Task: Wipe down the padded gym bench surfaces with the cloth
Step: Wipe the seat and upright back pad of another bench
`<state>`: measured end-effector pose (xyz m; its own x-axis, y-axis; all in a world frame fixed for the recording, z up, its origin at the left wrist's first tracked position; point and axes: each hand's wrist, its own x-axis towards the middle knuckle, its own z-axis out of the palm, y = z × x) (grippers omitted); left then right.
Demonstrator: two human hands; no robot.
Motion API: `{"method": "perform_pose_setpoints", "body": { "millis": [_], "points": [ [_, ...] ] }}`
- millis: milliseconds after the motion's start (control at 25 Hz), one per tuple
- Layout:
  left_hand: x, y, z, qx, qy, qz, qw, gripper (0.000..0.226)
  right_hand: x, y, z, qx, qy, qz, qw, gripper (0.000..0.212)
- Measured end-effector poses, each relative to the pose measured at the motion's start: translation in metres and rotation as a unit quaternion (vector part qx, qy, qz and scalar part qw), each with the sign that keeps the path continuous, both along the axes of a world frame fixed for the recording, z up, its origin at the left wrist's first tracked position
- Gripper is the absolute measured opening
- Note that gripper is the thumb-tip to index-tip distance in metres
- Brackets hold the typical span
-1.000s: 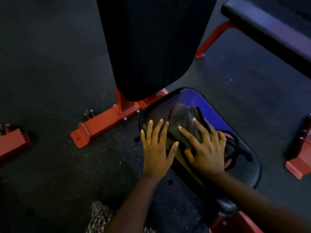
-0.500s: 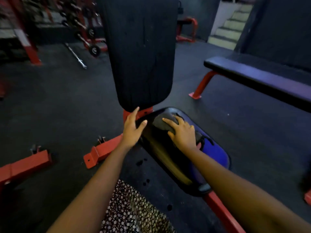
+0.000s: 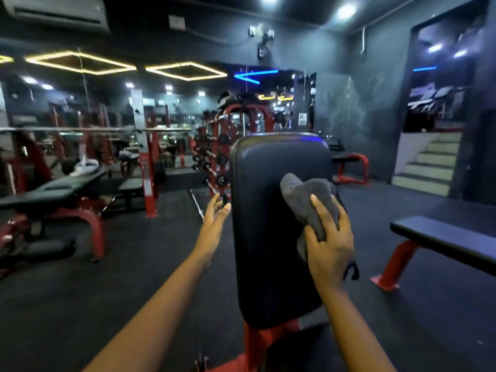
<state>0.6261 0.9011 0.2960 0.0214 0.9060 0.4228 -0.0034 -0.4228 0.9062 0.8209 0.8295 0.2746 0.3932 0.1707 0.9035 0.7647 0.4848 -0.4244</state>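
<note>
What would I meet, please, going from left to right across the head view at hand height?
A black adjustable bench on a red frame → left hand, open → upright back pad → right hand gripping the grey cloth against that pad → flat bench.

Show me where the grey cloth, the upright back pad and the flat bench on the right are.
grey cloth [image 3: 303, 194]: head view, on its bunched upper fold.
upright back pad [image 3: 257, 224]: head view, on the bare left half of its face.
flat bench [image 3: 442, 237]: head view, on the top of its pad.
</note>
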Motion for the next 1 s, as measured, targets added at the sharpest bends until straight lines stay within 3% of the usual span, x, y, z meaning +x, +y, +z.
{"method": "perform_pose_setpoints", "body": {
  "millis": [120, 240, 360, 480, 760, 840, 1000],
  "points": [
    [0.026, 0.023, 0.031, 0.037, -0.053, -0.044, 0.997, 0.055, -0.009, 0.026, 0.053, 0.056, 0.046, 0.016, 0.997, 0.051],
    [0.045, 0.041, 0.033, 0.066, -0.115, -0.052, 0.99, 0.071, -0.015, 0.053, 0.081, 0.053, 0.056, 0.046, 0.996, 0.06],
    [0.046, 0.053, 0.02, 0.08, -0.142, -0.087, 0.983, 0.07, -0.034, 0.071, 0.084, -0.007, -0.03, 0.079, 0.996, 0.067],
    [0.043, 0.056, 0.018, 0.09, -0.16, -0.115, 0.976, 0.07, -0.06, 0.088, 0.075, -0.07, -0.159, -0.018, 0.985, 0.059],
    [0.044, 0.054, 0.018, 0.092, -0.168, -0.113, 0.975, 0.064, -0.048, 0.104, 0.077, -0.037, -0.245, -0.116, 0.962, 0.06],
    [0.044, 0.054, 0.019, 0.071, -0.176, -0.105, 0.976, 0.064, -0.027, 0.109, 0.083, -0.057, -0.204, -0.124, 0.969, 0.06],
    [0.045, 0.045, 0.024, 0.068, -0.144, -0.092, 0.983, 0.067, 0.034, 0.12, 0.091, -0.121, 0.02, -0.082, 0.989, 0.062]
  ]
}}
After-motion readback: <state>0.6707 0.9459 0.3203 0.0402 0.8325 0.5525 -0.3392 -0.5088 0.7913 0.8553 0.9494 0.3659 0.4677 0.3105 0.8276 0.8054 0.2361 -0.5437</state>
